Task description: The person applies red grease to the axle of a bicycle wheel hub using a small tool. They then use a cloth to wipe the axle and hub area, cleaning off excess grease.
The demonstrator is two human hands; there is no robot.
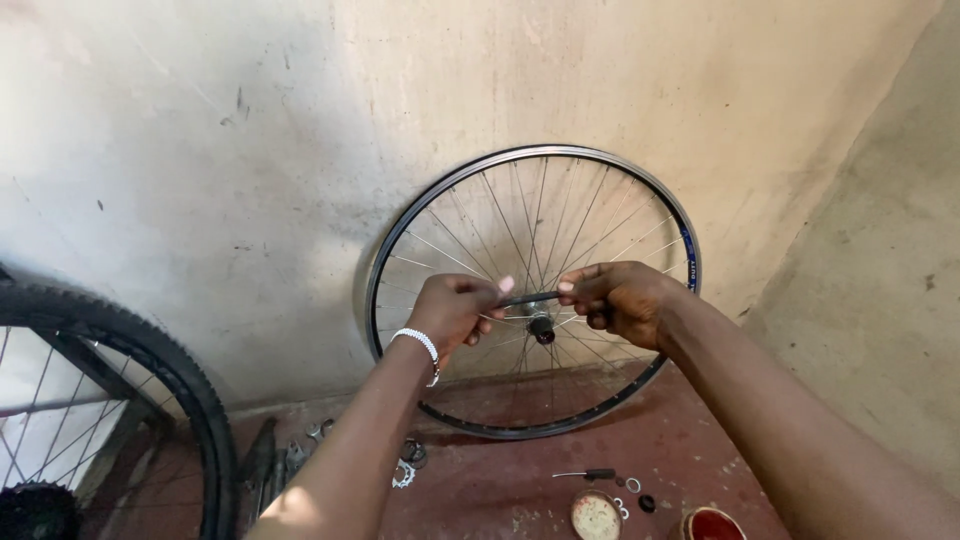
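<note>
Dark slim axle rod [531, 297] between fingers [503, 289]

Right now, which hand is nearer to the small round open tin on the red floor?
Right. The right hand is up almost above the small round open tin; the left hand is farther left. Both grip a thin dark rod.

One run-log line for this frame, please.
left hand + right hand: pinch thin dark metal axle rod | behind: bare spoked wheel rim against wall

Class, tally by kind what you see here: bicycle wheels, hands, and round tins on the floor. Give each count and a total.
Bicycle wheels: 2, bare rim and tyred wheel
Hands: 2, left hand and right hand
Round tins: 2, and
Total: 6
</note>
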